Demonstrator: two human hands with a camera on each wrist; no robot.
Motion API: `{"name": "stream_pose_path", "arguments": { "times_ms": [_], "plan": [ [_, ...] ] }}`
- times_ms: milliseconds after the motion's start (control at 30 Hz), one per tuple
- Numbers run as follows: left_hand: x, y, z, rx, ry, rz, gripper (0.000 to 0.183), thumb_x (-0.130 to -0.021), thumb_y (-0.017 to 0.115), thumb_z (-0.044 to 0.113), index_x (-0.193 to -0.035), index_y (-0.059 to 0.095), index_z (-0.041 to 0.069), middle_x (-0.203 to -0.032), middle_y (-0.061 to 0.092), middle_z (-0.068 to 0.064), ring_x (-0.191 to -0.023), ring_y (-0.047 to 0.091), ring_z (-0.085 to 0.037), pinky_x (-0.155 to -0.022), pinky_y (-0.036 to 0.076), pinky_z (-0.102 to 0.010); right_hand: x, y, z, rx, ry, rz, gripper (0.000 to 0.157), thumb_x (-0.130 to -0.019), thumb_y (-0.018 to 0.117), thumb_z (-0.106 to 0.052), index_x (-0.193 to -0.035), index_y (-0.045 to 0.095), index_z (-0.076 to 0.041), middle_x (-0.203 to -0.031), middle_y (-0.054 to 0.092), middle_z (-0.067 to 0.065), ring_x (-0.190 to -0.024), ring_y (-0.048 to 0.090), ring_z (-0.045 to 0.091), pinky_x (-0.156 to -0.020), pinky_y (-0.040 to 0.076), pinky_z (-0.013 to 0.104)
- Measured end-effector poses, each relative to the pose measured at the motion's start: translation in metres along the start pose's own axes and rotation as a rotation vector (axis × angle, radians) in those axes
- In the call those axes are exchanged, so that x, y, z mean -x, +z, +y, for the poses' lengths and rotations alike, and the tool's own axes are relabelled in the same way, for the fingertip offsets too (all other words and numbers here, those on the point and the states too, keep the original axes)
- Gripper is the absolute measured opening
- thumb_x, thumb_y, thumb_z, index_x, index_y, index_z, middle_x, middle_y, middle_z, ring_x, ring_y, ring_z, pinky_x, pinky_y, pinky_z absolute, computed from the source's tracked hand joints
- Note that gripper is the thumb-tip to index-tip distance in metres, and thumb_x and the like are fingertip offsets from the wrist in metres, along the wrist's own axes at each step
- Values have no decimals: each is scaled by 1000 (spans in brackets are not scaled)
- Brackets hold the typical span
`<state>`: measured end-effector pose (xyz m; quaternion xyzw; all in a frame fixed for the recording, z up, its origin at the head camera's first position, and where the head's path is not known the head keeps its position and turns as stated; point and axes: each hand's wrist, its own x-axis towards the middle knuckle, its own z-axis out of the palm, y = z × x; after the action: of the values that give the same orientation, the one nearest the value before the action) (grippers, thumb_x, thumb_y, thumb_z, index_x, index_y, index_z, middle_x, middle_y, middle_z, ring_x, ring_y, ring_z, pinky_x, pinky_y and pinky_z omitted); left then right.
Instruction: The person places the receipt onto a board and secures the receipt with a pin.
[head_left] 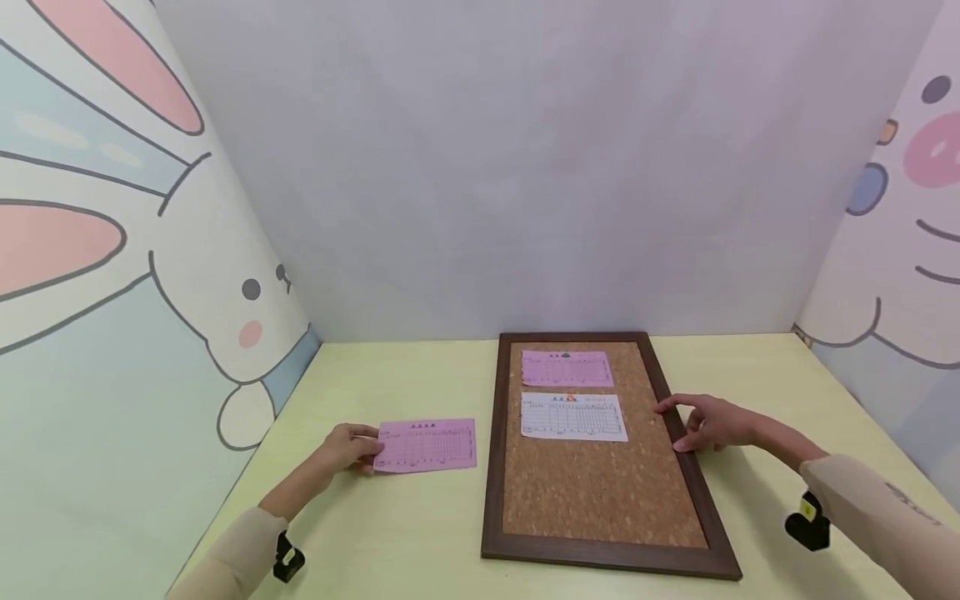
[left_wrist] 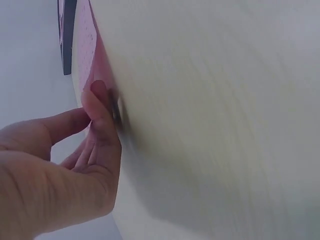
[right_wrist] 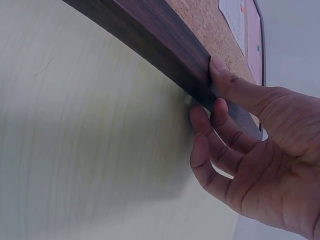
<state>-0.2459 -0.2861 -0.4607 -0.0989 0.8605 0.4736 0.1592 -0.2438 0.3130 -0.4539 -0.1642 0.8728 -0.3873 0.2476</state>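
A pink printed slip [head_left: 427, 446] is pinched at its left end between the thumb and fingers of my left hand [head_left: 347, 450]. The left wrist view shows that slip [left_wrist: 89, 50] close to the table, partly behind the fingers. To its right lies a cork board [head_left: 600, 492] with a dark brown wooden frame. My right hand [head_left: 712, 423] holds the board's right frame edge, thumb on the inner side and curled fingers at the outer side in the right wrist view, where the frame [right_wrist: 165, 45] crosses diagonally.
Another pink slip [head_left: 567, 369] is on the upper part of the cork, with a green spot at its top. Below it is a white slip [head_left: 573, 418] with an orange spot. A pale yellow table [head_left: 405, 383] meets a plain back wall [head_left: 480, 208]; cartoon-printed side walls stand left and right.
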Motion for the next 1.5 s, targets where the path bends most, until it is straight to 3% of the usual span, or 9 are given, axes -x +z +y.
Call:
{"name": "stream_pose_path", "arguments": {
  "times_ms": [133, 400, 567, 733, 867, 1033, 1200, 1333, 1500],
  "plan": [
    [0, -2, 0, 26, -4, -10, 39, -97, 66, 6, -132, 56, -10, -85, 69, -7, -65, 61, -11, -60, 55, -24, 1, -1, 1, 26, -5, 8, 63, -91, 76, -14, -143, 46, 3, -75, 54, 3, -64, 49, 13, -54, 39, 24],
    [7, -5, 4, 99, 74, -10, 37, -98, 62, 3, -133, 57, -8, -84, 71, -5, -67, 64, -11, -63, 57, -25, 10, -2, -3, 137, -32, 61, 55, -91, 75, -13, -136, 52, 8, -79, 63, 4, -66, 58, 13, -56, 49, 27],
    [12, -11, 13, 200, 139, -49, 41, -100, 59, 2, -139, 51, -10, -92, 75, -6, -71, 67, -9, -69, 59, -24, 15, 2, -9, 197, -70, 175, 40, -96, 69, -13, -125, 61, 13, -80, 69, 4, -68, 63, 12, -55, 51, 27],
    [17, -13, 26, 234, 173, -72, 42, -101, 58, 4, -140, 50, -9, -92, 75, -2, -74, 67, -7, -75, 59, -25, 14, 15, -16, 228, -89, 311, 28, -97, 69, -14, -115, 69, 8, -84, 71, 4, -69, 54, 5, -58, 46, 24],
    [24, -12, 37, 246, 187, -86, 43, -102, 58, 5, -141, 49, -9, -93, 75, 0, -77, 68, -8, -78, 60, -27, 9, 26, -27, 204, -118, 344, 27, -97, 69, -16, -114, 72, 5, -94, 75, 7, -75, 55, 4, -62, 48, 23],
    [31, -5, 48, 265, 230, -125, 43, -102, 60, 9, -140, 50, -9, -96, 76, 0, -79, 70, -7, -78, 60, -25, 4, 36, -49, 73, -115, 303, 32, -99, 68, -17, -122, 69, 5, -105, 74, 13, -82, 60, 15, -66, 51, 25],
    [37, 6, 60, 281, 246, -149, 41, -102, 60, 8, -140, 51, -7, -99, 76, -1, -81, 70, -8, -76, 60, -23, -3, 44, -78, -120, -149, 187, 44, -100, 66, -21, -132, 61, 9, -118, 72, 22, -95, 69, 28, -78, 58, 35],
    [43, 18, 70, 288, 257, -178, 41, -102, 59, 7, -140, 52, -6, -102, 77, -3, -83, 70, -8, -76, 59, -23, -6, 55, -96, -249, -193, 77, 57, -103, 62, -23, -146, 45, 11, -127, 67, 28, -108, 71, 37, -90, 60, 45],
    [52, 39, 80, 314, 260, -234, 41, -102, 60, 9, -140, 53, -5, -103, 77, -4, -85, 70, -9, -79, 59, -24, -2, 71, -115, -412, -185, -32, 76, -105, 58, -29, -160, 18, 5, -143, 55, 31, -127, 61, 44, -103, 52, 54]
  ]
}}
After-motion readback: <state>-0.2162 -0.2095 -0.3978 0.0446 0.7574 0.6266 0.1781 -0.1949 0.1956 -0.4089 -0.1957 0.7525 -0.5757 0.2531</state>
